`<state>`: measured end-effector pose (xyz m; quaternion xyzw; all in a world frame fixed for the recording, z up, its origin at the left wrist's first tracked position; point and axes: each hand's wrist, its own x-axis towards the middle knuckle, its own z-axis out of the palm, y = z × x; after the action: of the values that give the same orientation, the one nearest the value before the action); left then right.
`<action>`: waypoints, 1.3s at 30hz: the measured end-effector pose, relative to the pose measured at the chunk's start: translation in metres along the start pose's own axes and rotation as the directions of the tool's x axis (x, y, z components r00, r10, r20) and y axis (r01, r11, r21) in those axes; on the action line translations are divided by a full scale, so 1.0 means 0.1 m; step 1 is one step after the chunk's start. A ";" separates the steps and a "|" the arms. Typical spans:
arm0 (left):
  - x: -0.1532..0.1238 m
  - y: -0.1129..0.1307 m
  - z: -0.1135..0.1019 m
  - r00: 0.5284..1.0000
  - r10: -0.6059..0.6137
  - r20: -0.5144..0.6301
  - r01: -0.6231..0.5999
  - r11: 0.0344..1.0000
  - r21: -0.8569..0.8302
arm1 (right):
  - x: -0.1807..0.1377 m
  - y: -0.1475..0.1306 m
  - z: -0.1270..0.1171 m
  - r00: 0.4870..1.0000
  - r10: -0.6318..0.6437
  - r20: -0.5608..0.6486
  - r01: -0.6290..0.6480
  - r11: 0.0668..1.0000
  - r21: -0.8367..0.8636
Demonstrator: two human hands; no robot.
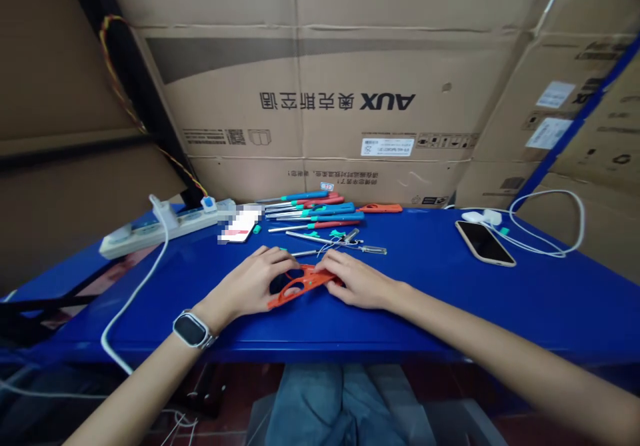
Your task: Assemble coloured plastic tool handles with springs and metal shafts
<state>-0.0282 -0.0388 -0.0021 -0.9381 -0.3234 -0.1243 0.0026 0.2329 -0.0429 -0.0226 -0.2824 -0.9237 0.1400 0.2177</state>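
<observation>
An orange plastic handle piece (299,285) with a loop opening lies low over the blue table (430,299), held at both ends. My left hand (253,286), with a smartwatch (192,329) on the wrist, grips its left, looped end, fingers curled round it. My right hand (356,279) pinches its right end with the fingers pressed together. Just beyond my hands lie thin metal rods (345,243) and small teal caps (338,234).
A row of blue, red and teal-handled tools (315,211) and another orange piece (383,208) lie at the back. A power strip (165,227) with a white cable sits at the left, a phone (484,242) and white charger cable (550,223) at the right. Cardboard boxes (340,99) wall the back.
</observation>
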 end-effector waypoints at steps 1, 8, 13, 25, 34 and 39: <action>-0.03 -0.01 0.01 1.000 -0.012 -0.002 0.012 1.000 -0.004 | 0.02 -0.01 0.02 1.000 0.002 0.003 -0.001 0.999 -0.033; 0.04 -0.12 0.03 0.989 -0.106 -0.104 0.100 0.993 -0.058 | 0.11 0.06 -0.16 0.978 0.162 -0.131 -0.171 0.984 -0.056; 0.28 -0.21 0.02 0.993 -0.113 -0.036 0.106 0.982 -0.157 | 0.37 0.40 -0.29 0.921 0.349 -0.173 -0.382 0.897 -0.222; 0.78 -0.45 0.09 0.997 0.004 -0.082 0.005 0.994 0.108 | 0.50 0.76 -0.21 0.895 0.403 -0.190 -0.439 0.870 -0.223; 1.04 -0.41 0.25 0.999 0.046 -0.027 -0.042 0.990 0.136 | 0.02 0.67 -0.28 0.892 0.389 -0.230 -0.436 0.874 -0.216; 0.93 -0.36 0.22 0.992 0.052 -0.116 -0.039 0.993 0.115 | 0.08 0.63 -0.20 0.906 0.340 -0.253 -0.397 0.889 -0.227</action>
<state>0.0255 0.0478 -0.0042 -0.9345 -0.3075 -0.1617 0.0775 0.2658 0.0149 -0.0264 -0.4937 -0.8355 0.0201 0.2403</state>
